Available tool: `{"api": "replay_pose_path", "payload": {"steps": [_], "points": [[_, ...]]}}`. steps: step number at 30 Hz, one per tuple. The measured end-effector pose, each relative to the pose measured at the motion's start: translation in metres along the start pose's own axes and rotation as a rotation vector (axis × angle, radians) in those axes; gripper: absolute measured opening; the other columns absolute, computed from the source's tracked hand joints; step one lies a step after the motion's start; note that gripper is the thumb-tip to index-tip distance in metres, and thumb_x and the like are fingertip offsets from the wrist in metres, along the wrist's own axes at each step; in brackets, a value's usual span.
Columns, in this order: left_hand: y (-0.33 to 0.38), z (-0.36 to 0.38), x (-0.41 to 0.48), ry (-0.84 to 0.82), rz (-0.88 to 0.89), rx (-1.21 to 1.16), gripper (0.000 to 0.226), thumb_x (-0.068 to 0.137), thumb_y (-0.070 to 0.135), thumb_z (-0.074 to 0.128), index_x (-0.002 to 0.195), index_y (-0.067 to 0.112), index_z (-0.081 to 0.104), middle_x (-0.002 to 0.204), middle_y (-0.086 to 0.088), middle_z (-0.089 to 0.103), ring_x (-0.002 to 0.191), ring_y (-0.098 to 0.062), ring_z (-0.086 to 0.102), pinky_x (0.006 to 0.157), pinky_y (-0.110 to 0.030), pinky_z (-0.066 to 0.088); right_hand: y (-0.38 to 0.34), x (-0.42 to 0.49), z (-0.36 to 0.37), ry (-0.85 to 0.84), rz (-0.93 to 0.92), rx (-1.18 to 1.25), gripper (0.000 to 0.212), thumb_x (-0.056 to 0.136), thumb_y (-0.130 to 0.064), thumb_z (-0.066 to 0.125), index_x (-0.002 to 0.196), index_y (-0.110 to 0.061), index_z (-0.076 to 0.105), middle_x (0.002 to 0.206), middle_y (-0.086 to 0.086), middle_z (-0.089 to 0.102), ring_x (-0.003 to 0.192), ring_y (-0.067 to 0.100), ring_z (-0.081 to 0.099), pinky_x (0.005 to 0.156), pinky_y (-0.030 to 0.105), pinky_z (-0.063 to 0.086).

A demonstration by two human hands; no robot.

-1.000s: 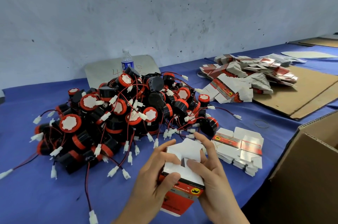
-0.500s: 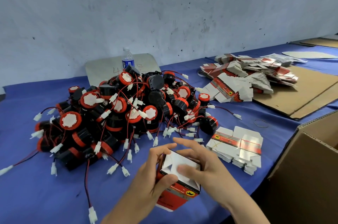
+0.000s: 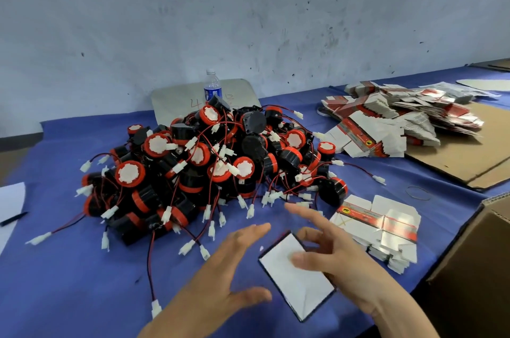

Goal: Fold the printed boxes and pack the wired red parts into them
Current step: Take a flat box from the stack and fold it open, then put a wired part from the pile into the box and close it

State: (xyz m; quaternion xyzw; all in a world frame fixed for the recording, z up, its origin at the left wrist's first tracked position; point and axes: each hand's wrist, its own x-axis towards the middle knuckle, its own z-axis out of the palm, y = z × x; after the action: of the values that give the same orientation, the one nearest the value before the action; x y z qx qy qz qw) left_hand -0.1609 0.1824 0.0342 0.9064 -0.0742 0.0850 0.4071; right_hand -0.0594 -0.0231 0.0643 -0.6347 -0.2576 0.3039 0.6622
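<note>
A folded box (image 3: 296,278) stands on the blue cloth near the front edge, its white closed end facing up. My left hand (image 3: 226,263) hovers just left of it with fingers spread, holding nothing. My right hand (image 3: 331,252) is over the box's right side, fingers loosely extended, and also holds nothing. A big heap of black and red round parts (image 3: 209,166) with red wires and white plugs lies behind the hands. A small stack of flat printed boxes (image 3: 378,227) sits to the right of my right hand.
A larger pile of flat printed boxes (image 3: 400,122) lies at the back right, partly on a cardboard sheet (image 3: 469,161). An open brown carton (image 3: 474,268) stands at the right edge. A water bottle (image 3: 212,88) is behind the heap. A rubber band (image 3: 418,193) and a paper with a pen (image 3: 11,210) lie on the cloth.
Both hands have let go of the box and opened. The box, held up while its end flaps were pressed in, now stands on the cloth with the end closed.
</note>
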Motion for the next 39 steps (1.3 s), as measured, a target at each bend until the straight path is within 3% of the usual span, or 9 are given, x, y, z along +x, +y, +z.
{"api": "replay_pose_path", "payload": {"steps": [5,7,11,14,18,25,31,36,39], "points": [[-0.052,-0.028,-0.01,0.766,-0.243,0.374,0.055,0.088,0.036,0.066,0.138,0.023,0.047,0.146,0.002,0.041,0.141,-0.023,0.028,0.111,-0.053,0.029,0.005,0.01,0.001,0.491,-0.53,-1.119,0.065,0.065,-0.026,0.086,0.12,-0.042,0.056,0.097,-0.015,0.053,0.074,0.008,0.057,0.058,0.016,0.044],[-0.076,-0.045,-0.013,0.793,-0.505,0.397,0.068,0.084,0.018,0.072,0.143,0.014,0.039,0.147,-0.013,0.035,0.138,-0.034,0.027,0.109,-0.058,0.03,0.015,0.017,0.005,0.429,-0.566,-1.356,0.052,0.056,-0.019,0.091,0.103,-0.023,0.069,0.082,-0.003,0.057,0.066,0.021,0.059,0.056,0.028,0.045],[-0.104,-0.055,-0.008,0.606,-0.588,0.52,0.077,0.078,0.016,0.078,0.144,0.01,0.037,0.133,-0.017,0.052,0.132,-0.036,0.034,0.099,-0.054,0.039,0.044,0.02,0.008,0.117,-0.397,-1.508,0.053,0.047,-0.023,0.093,0.095,-0.034,0.072,0.072,-0.013,0.063,0.063,0.013,0.064,0.059,0.022,0.051],[-0.105,-0.057,0.0,0.578,-0.588,0.686,0.064,0.072,0.016,0.083,0.127,0.007,0.052,0.113,-0.016,0.063,0.119,-0.039,0.045,0.089,-0.054,0.037,0.049,0.019,0.012,-0.012,-0.263,-1.436,0.049,0.096,-0.027,0.047,0.138,-0.049,0.036,0.113,-0.013,0.059,0.1,0.016,0.06,0.078,0.029,0.047],[-0.103,-0.057,-0.002,0.626,-0.546,0.82,0.063,0.065,0.019,0.088,0.118,0.002,0.059,0.099,-0.023,0.062,0.102,-0.044,0.053,0.094,-0.056,0.033,0.051,0.018,0.007,-0.009,-0.263,-1.245,0.054,0.1,-0.028,0.036,0.144,-0.051,0.016,0.117,-0.012,0.049,0.102,0.016,0.055,0.084,0.034,0.047],[-0.038,-0.038,-0.02,1.038,-0.299,0.036,0.055,0.074,0.029,0.08,0.112,0.044,0.043,0.108,0.017,0.057,0.099,-0.005,0.056,0.084,-0.025,0.045,0.041,0.03,0.008,-0.11,-0.201,-1.267,0.061,0.095,-0.028,0.048,0.144,-0.051,0.019,0.097,-0.007,0.044,0.096,0.017,0.051,0.08,0.031,0.041],[0.033,-0.017,0.001,0.805,0.124,-0.388,0.05,0.07,0.057,0.076,0.112,0.057,0.05,0.118,0.026,0.058,0.111,0.005,0.056,0.084,-0.006,0.044,0.011,0.012,0.013,0.025,-0.222,-0.931,0.042,0.095,-0.029,0.058,0.133,-0.044,0.05,0.096,-0.019,0.064,0.088,0.0,0.058,0.08,0.015,0.045],[0.049,0.032,0.029,0.707,0.273,-0.372,0.058,0.075,0.042,0.077,0.125,0.043,0.047,0.128,0.013,0.05,0.12,-0.015,0.053,0.091,-0.026,0.049,-0.012,-0.026,0.031,0.253,-0.275,0.101,0.031,0.077,-0.04,0.069,0.106,-0.031,0.07,0.096,0.007,0.073,0.088,0.026,0.071,0.071,0.032,0.058],[0.06,0.064,0.046,0.719,0.258,-0.182,0.051,0.076,0.033,0.064,0.124,0.035,0.048,0.123,0.022,0.035,0.121,0.004,0.043,0.087,-0.008,0.044,-0.008,-0.032,0.044,0.35,-0.216,0.18,0.045,0.064,-0.031,0.079,0.106,-0.042,0.068,0.1,-0.012,0.072,0.091,0.006,0.069,0.068,0.018,0.054]]}}
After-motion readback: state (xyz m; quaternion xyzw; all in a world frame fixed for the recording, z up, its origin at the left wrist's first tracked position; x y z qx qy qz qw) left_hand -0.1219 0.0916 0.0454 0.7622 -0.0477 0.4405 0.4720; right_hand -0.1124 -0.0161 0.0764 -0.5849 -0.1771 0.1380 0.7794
